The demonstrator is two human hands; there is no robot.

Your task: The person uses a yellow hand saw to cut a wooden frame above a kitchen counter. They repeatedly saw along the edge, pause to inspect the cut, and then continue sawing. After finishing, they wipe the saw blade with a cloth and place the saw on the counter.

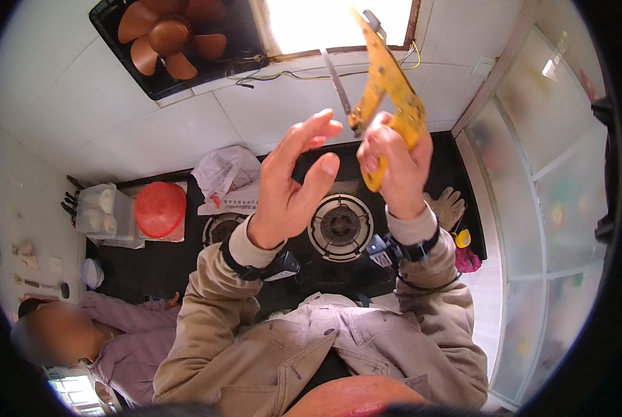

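The right hand (394,163) is wrapped tightly round the handle of a yellow hacksaw (406,101), which rises from the fist toward the bright window (311,24); the left hand (293,174) hangs empty beside that grip, thumb and fingers spread, near the saw but apart from it; the blade (335,82) slants up and leftward ahead of the fist, its far end seemingly apart from the frame's tip, so its fastening probably deserves a check; good handling likely calls for a straight wrist and a full-palm hold, with the free fingers steadying the frame rather than straying onto the teeth edge; whether the blade is tensioned I cannot tell; below the grip sits a gas burner (340,226), and to its lower right lies a glove (448,207); a co-worker (134,340) stands well apart at lower left, so the saw is best swung away from that side.
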